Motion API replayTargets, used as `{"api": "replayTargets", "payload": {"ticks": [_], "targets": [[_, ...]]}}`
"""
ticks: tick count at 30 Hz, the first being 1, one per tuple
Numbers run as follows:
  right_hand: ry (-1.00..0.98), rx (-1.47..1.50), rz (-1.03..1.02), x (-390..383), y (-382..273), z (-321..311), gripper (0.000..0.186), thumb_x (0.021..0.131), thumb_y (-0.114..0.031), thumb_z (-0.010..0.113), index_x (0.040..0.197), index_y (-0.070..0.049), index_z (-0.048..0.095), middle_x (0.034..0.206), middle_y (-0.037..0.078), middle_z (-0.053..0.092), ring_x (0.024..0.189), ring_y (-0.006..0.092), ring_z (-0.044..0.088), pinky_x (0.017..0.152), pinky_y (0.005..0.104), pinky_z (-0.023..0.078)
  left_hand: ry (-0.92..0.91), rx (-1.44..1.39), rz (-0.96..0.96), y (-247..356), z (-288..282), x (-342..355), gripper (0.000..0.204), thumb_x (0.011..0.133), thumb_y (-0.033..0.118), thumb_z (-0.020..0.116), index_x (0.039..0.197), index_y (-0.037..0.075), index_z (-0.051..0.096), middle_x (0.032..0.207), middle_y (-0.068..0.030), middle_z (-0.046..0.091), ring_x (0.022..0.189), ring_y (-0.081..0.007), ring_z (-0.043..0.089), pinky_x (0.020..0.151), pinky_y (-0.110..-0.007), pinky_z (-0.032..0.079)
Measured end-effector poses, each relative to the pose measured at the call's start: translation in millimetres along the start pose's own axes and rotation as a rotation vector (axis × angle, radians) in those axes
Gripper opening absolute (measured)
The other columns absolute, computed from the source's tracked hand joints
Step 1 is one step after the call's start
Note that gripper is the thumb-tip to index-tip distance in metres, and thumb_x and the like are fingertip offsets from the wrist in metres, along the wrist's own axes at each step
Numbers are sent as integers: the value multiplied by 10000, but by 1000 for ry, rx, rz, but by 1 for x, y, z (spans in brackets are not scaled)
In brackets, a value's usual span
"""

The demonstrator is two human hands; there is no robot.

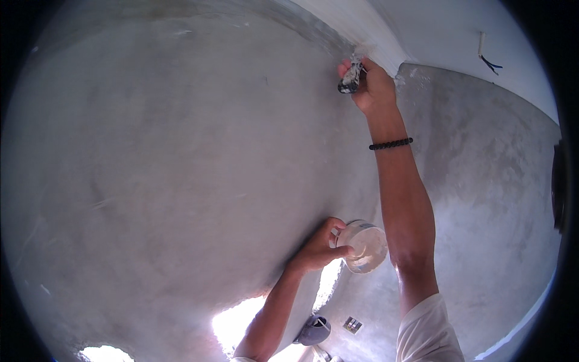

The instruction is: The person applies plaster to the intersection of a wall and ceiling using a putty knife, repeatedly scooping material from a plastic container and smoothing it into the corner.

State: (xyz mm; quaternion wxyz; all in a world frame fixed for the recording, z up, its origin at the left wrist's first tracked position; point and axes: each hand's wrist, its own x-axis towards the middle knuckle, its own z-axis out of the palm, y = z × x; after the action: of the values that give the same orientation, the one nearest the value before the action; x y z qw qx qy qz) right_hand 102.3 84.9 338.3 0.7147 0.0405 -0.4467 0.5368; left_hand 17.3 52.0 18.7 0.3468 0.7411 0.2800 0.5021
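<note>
High up, where the grey plastered wall meets the white ceiling, my right hand is closed around a putty knife. Its dark handle is smeared with pale plaster, and its working end is at the corner seam, partly hidden. Lower down, the fingers and thumb of my left hand grip the rim of a small round clear plastic tub. The tub is tilted, with a whitish residue on its inside. It is held beside my right forearm, close to the wall.
From a short pipe in the ceiling hang dark wires. A second grey wall stands to the right. Below are a dark bucket, a wall box and a bright, ragged-edged opening. A dark object shows at the far right edge.
</note>
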Motion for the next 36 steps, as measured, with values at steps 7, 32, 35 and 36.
{"api": "replayTargets", "payload": {"ticks": [7,32,35,36], "targets": [[-120,23,-23,-41,15,41,241,989,-96,451,1134,92,416,963,199,541,818,298,607,740,484,596,-3,-10,7,0,-1,-1,654,729,293,783,1225,20,454,1157,-103,518,938,-206,523,859,-334,446],[-515,-38,-67,-166,27,121,272,997,-197,483,1060,62,535,989,185,616,754,217,634,700,357,603,-2,-45,38,-2,4,4,744,749,243,769,1345,30,377,1210,-115,514,986,-214,520,819,-351,472],[-654,83,-87,-161,15,83,307,1003,-271,498,1044,27,562,924,164,642,691,172,649,597,305,585,-22,-52,-32,6,0,2,644,758,232,765,1266,30,426,1149,-102,517,942,-204,521,799,-342,461],[-652,47,-94,-154,7,64,314,1003,-282,503,1065,21,556,938,167,644,688,164,644,591,297,582,-43,-76,-78,10,1,1,612,760,229,764,1239,31,439,1130,-99,516,926,-201,520,791,-340,458]]}}
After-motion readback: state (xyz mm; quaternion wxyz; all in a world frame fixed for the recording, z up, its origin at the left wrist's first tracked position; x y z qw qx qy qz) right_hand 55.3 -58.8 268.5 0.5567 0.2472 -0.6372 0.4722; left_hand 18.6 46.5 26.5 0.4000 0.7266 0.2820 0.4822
